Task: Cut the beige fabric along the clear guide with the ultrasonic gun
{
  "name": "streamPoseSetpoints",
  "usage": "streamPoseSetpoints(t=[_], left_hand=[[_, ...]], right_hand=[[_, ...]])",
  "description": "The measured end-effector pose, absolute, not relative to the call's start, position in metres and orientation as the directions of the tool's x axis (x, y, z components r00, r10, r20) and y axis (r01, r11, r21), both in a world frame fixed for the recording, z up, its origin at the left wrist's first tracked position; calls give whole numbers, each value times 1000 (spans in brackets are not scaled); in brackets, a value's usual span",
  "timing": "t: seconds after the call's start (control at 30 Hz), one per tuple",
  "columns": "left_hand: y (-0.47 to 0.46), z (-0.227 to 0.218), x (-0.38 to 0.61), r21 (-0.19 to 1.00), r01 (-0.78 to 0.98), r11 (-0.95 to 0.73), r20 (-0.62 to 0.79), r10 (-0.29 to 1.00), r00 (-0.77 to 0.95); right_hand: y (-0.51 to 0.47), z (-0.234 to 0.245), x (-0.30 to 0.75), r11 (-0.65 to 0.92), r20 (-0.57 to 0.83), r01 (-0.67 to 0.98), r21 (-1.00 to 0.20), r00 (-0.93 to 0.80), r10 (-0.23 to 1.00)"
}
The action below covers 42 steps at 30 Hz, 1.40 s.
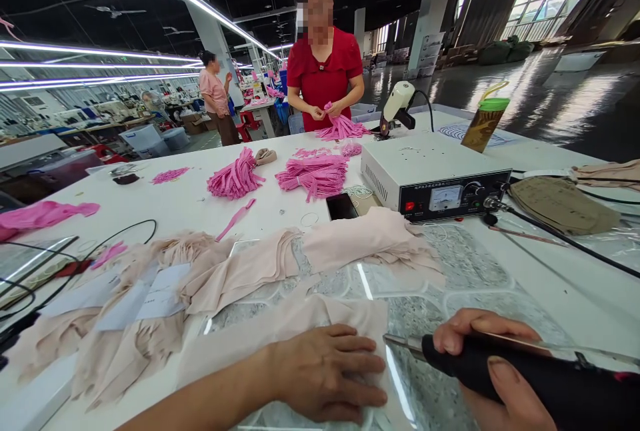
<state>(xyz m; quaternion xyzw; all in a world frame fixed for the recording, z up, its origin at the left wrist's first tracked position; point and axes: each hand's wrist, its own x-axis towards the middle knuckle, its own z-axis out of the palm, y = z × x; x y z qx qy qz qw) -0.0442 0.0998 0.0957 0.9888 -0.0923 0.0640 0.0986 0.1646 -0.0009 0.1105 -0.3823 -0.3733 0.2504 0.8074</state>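
Nearest the camera, the right hand (493, 368) had its grip closed round a black cutting tool (525, 378), whose metal tip pointed left toward the left hand (327, 371). That hand lay flat and open, holding nothing, pressing a beige cloth piece (280, 331) onto the counter (550, 278). Beyond the grip stood a white control box (430, 174) with a dial; its label was too small to read. Farther off, a green-capped bottle (484, 123) held contents that could not be made out. Across the counter, a person in red (324, 64) handled pink strips (343, 128). Beige cloth heaps (150, 284) lay left, partly cut off.
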Motion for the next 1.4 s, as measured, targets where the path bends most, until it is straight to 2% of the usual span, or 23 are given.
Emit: streamPoseSetpoints(t=[0.2, 0.33, 0.67, 1.13, 1.4], left_hand=[[100, 97, -44, 178, -191, -965, 131, -169, 977], [98, 100, -45, 177, -182, -967, 113, -163, 980], [98, 101, -44, 179, -173, -969, 106, -156, 982], [98, 101, -43, 181, -174, -968, 112, -155, 982], [98, 97, -44, 225, -161, -961, 124, -135, 983]], right_hand=[[-9, 116, 169, 523, 380, -104, -846, 570, 728], [-12, 120, 168, 537, 411, -86, -839, 546, 730], [-12, 122, 165, 524, 381, -124, -842, 551, 742], [-6, 125, 163, 530, 402, -77, -845, 562, 722], [-8, 108, 173, 518, 434, -62, -853, 465, 772]])
